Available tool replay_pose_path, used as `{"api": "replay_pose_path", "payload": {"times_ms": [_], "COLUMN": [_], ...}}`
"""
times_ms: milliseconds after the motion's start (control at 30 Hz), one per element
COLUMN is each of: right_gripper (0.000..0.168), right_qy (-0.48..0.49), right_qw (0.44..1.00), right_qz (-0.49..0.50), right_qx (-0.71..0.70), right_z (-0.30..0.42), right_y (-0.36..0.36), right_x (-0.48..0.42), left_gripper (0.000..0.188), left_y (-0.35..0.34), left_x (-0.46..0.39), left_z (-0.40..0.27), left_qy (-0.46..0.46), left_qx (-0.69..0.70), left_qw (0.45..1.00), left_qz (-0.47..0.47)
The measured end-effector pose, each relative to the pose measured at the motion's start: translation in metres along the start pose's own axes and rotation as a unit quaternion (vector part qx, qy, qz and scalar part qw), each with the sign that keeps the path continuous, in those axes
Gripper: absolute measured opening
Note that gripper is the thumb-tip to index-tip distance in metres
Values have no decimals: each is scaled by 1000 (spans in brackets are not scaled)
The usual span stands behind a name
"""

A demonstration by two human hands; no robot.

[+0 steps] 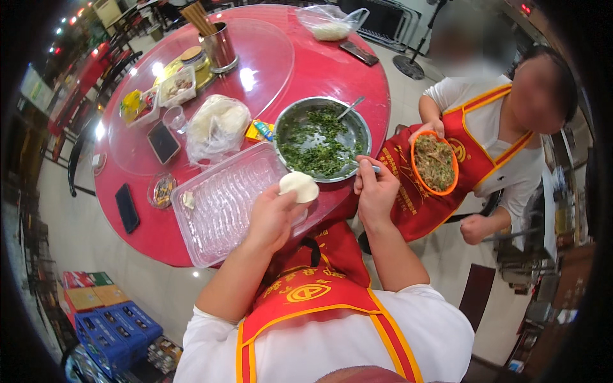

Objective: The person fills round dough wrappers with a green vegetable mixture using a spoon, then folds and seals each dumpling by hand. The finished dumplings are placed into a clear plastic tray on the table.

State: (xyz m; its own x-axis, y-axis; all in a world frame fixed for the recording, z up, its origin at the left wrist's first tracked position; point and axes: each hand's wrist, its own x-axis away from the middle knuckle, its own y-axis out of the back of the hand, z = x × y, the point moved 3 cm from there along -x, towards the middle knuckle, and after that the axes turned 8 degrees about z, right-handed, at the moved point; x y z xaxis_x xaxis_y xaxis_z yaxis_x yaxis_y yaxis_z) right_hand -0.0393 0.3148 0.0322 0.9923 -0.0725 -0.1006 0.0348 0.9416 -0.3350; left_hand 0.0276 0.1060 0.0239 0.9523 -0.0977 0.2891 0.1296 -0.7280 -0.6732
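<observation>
My left hand [275, 215] holds a round, pale dough wrapper [299, 187] by its edge, over the near right side of a clear plastic tray [225, 201]. One small piece of folded dough [188, 200] lies in the tray's left part. My right hand [376, 191] grips the handle of a metal utensil [366, 165], whose far end is in the chopped greens [318, 155]. These greens are in a large steel bowl [366, 143] beside the tray. A second spoon [350, 107] leans on the bowl's far right rim. Behind the tray sits a plastic bag of pale dough wrappers [218, 124].
A co-worker at the right holds an orange bowl [456, 165] of mixed filling close to the table. The round red table [335, 72] also bears phones [127, 208], an ashtray [162, 190], food containers [178, 86] and a steel chopstick holder [219, 48]. Blue crates [117, 335] stand on the floor at lower left.
</observation>
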Motion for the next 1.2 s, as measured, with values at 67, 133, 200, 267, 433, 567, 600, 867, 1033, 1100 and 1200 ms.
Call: {"api": "replay_pose_path", "payload": {"times_ms": [67, 133, 200, 267, 433, 567, 600, 867, 1033, 1100, 1200], "right_gripper": [17, 17, 14, 12, 14, 13, 12, 11, 11, 11, 10], "right_qy": [16, 45, 72, 165, 365, 369, 358, 276, 251, 231, 214], "right_qw": [1000, 998, 995, 970, 852, 840, 845, 921, 922, 935, 956], "right_qz": [10, 22, 34, 65, 151, 169, 172, 150, 187, 175, 157], "right_qx": [-3, 25, 67, 166, 344, 360, 358, 232, 229, 203, 128], "right_z": [12, 19, 21, 17, 26, 26, 27, 26, 25, 23, 23], "right_y": [-9, -12, -11, -6, -11, -10, -11, -4, -3, -2, 1], "right_x": [8, 19, 30, 41, 54, 59, 59, 59, 55, 54, 57], "left_gripper": [37, 37, 38, 39, 41, 43, 43, 48, 50, 50, 51], "left_y": [-6, -13, -20, -22, -25, -23, -22, -12, -7, -7, -7], "left_x": [-2, -5, -8, -11, -4, 2, 3, 9, 13, 14, 16], "left_z": [-1, -1, -5, -6, -6, -2, -1, -1, -1, -3, -5], "left_qy": [-4, -4, -14, -27, -28, -17, -9, 25, 50, 52, 56], "left_qx": [28, 35, 67, 112, 118, 103, 98, 103, 98, 95, 93], "left_qw": [999, 999, 997, 991, 988, 990, 991, 986, 981, 980, 981], "left_qz": [25, 32, 42, 74, 93, 92, 91, 132, 157, 170, 163]}}
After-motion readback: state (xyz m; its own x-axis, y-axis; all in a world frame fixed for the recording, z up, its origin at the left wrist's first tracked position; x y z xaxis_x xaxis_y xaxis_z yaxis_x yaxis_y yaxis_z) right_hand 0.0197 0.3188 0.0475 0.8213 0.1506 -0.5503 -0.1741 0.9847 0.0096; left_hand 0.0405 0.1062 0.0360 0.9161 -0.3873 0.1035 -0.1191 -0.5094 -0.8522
